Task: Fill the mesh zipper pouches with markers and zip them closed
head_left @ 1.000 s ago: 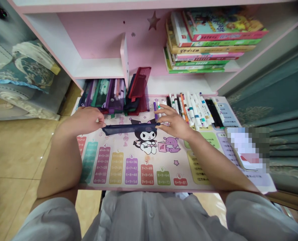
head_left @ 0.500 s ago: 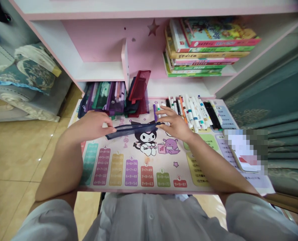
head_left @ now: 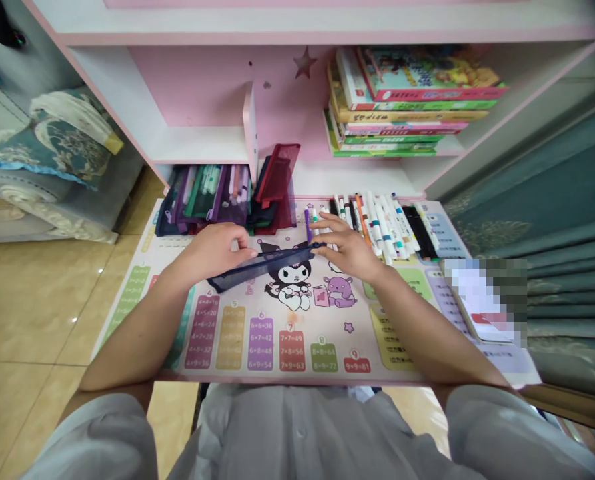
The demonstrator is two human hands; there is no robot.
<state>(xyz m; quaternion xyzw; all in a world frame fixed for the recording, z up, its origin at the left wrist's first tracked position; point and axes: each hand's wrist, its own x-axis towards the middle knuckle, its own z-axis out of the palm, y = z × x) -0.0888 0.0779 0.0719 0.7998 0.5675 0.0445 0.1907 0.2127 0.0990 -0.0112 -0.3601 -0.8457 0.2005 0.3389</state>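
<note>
Mesh pouch [head_left: 262,268], dark navy, lies slanted across the printed times-table mat [head_left: 287,353] on the surface [head_left: 297,378], over the top of the cartoon figure's head. Its upper end is at my right hand [head_left: 345,247], and its lower end sticks out past my left hand [head_left: 212,252] toward me. Compared with the earlier frame, the pouch tilts more steeply and my left hand sits further toward the middle; my right hand is about where it was.

My right thumb and forefinger pinch the pouch's tip, with the other fingers spread above it. My left fingers curl down onto its upper edge, but I can't tell whether they grip it or only rest there. The hands hide part of the pouch, and I can't make out its zip clearly.

Just beyond the hands stand a row of markers [head_left: 377,223] and a stack of mesh pouches [head_left: 202,200]. A blurred block [head_left: 482,300] at the right hides whatever lies under it.
</note>
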